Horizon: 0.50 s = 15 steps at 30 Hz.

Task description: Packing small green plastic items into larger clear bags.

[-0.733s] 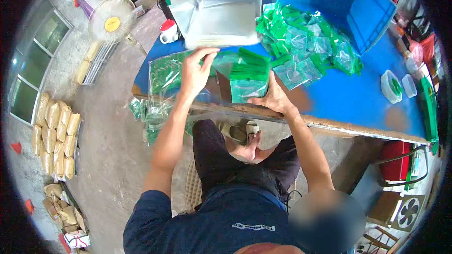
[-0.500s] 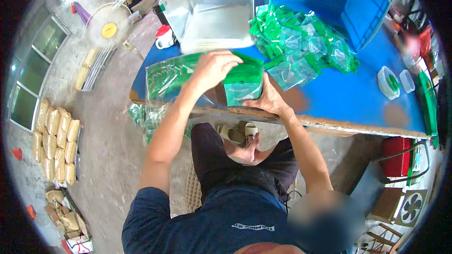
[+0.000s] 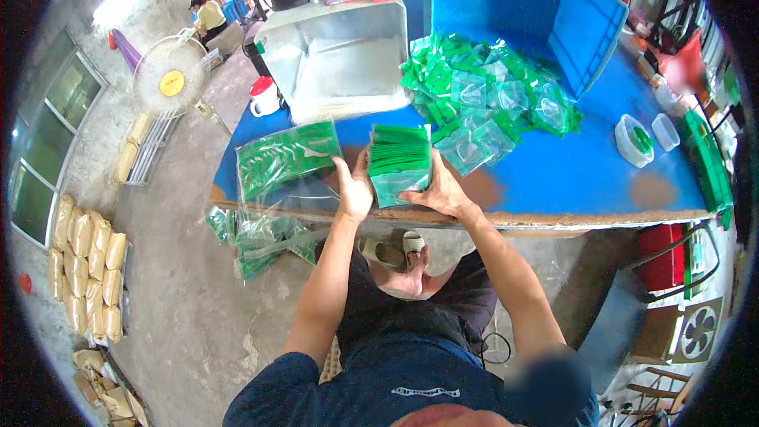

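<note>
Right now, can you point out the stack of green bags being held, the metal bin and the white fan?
stack of green bags (image 3: 399, 160): head view, on the green top edges of the stack.
metal bin (image 3: 340, 63): head view, on its inner floor.
white fan (image 3: 171, 77): head view, on the round grille.

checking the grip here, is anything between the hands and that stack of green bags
Nothing visible is. The left hand presses the left side of the stack of green bags and the right hand holds its lower right edge, both touching it directly. The loose pile of bags lies beyond it on the blue table.
</note>
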### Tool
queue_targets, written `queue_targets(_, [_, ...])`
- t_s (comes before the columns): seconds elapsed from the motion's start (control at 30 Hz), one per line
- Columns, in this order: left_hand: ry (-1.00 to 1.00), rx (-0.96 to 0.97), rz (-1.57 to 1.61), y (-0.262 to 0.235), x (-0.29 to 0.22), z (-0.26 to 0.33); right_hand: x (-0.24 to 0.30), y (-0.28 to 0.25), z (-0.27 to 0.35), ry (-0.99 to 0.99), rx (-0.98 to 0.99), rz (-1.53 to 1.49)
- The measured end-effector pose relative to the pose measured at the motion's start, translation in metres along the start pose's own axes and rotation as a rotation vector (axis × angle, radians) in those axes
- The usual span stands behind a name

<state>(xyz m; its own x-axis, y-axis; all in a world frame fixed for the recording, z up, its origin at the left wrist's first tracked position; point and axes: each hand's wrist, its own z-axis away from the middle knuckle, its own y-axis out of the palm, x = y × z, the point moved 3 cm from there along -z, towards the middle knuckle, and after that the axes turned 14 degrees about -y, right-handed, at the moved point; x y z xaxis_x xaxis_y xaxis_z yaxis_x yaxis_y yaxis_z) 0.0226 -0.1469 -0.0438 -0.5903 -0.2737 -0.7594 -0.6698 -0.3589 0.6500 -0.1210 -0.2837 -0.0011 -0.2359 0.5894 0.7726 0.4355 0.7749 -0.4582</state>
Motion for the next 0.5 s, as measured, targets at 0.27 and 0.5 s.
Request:
queue_targets(0.27, [0.220, 0.114, -0.514, 0.027, -0.019, 0.017, -0.003, 0.010, -0.021, -0.120, -0.078, -0.031])
queue_targets(0.5, [0.199, -0.148, -0.839, 0.009, -0.016, 0.017, -0.003, 0.014, -0.009, -0.206, 0.056, 0.202])
